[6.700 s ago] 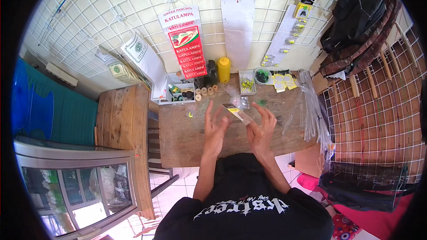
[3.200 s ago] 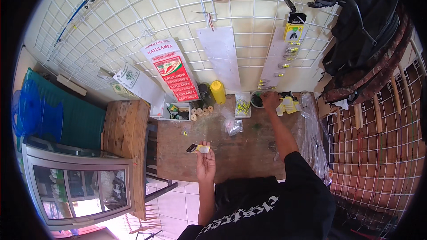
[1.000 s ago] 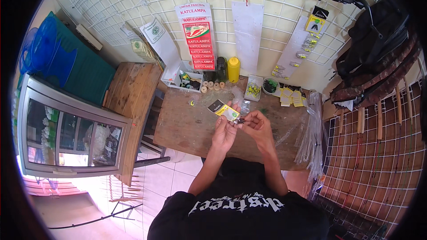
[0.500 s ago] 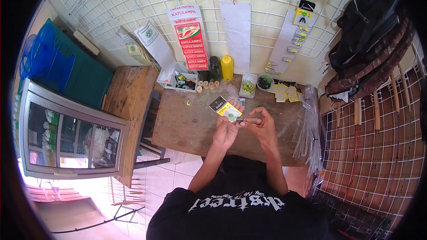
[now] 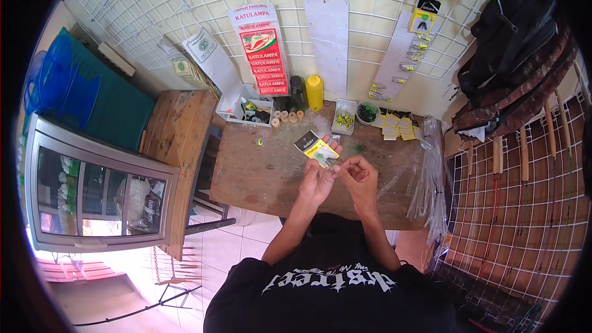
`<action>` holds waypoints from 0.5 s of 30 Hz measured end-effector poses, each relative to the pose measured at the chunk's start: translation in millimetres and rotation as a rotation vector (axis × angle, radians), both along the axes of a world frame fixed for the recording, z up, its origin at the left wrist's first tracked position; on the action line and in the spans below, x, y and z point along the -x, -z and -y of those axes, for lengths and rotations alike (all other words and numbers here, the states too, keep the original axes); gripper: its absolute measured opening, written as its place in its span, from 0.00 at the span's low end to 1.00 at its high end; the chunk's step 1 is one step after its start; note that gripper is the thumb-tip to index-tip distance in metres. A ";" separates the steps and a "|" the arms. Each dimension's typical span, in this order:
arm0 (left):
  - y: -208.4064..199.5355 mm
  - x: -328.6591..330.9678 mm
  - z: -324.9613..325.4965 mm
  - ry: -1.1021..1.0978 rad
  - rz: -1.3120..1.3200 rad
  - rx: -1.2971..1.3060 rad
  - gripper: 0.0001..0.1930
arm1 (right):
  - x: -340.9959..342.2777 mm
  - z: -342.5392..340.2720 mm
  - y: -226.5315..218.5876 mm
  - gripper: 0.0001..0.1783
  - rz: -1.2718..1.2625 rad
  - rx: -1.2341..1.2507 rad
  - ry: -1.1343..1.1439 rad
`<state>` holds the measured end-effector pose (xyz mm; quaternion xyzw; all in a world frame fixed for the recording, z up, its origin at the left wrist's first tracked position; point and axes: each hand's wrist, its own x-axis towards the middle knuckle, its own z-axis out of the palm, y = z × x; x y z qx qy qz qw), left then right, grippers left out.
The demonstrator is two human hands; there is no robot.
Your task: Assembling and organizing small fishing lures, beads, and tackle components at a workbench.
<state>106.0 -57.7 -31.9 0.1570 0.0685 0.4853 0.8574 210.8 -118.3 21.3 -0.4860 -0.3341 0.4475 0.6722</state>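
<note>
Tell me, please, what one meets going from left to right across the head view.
Grey-framed glass cabinet, white box, left hand holding a black-and-yellow packet, right hand, yellow cards, clear plastic strips, thin rods.

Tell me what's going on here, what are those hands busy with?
The person's left hand has a small packet with a black and yellow top in its grip, above the wooden table. The right hand is at the packet's lower end; whether it pinches anything is too small to tell. Farther back on the table stand a yellow bottle and a white tray of small yellow-green pieces.
</note>
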 end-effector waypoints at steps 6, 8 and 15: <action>0.7 1.3 2.1 0.067 0.137 0.104 0.41 | 4.0 8.1 -8.6 0.08 0.100 -0.091 -0.080; -0.7 3.3 2.6 0.110 0.189 0.111 0.41 | 3.9 12.5 -7.5 0.08 0.133 -0.102 -0.088; -1.5 1.6 2.4 0.110 0.201 0.115 0.42 | -0.8 22.3 -13.4 0.14 0.892 -0.201 0.092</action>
